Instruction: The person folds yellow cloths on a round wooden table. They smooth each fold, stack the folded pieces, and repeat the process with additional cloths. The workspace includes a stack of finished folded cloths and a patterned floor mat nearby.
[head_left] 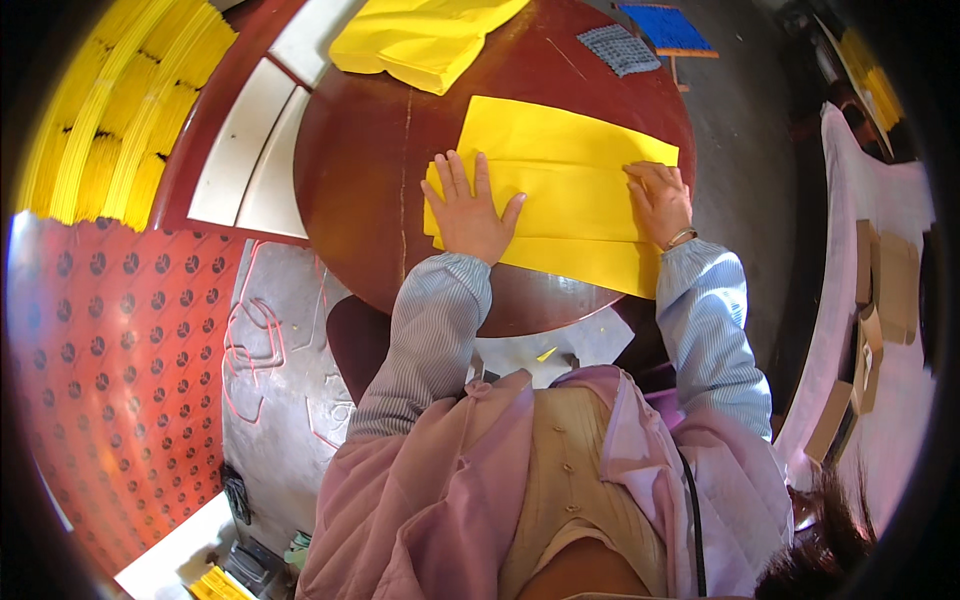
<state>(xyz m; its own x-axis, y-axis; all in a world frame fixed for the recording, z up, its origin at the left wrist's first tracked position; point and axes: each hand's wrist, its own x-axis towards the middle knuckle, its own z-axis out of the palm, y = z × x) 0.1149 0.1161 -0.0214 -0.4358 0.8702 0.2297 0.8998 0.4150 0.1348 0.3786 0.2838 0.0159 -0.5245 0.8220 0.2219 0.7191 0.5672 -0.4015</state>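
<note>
A flat yellow sheet (565, 190), folded in long bands with crease lines across it, lies on the round red-brown table; I cannot tell if it is cloth or paper. On its left end my left hand (474, 215) rests palm down with the fingers spread. Over at the right end my right hand (662, 203) touches the sheet, its fingers slightly bent and the thumb apart from them. Striped sleeve covers reach down both forearms, and a bracelet circles the right wrist. The sheet's lower right corner hangs past the table's near edge.
More yellow material (425, 40) lies crumpled at the table's (350, 180) far side. A grey textured pad (620, 50) sits at the far right, near a blue-topped stool (668, 28). Yellow stacks (120, 110) rise at the far left. Cardboard boxes (890, 285) stand on the right.
</note>
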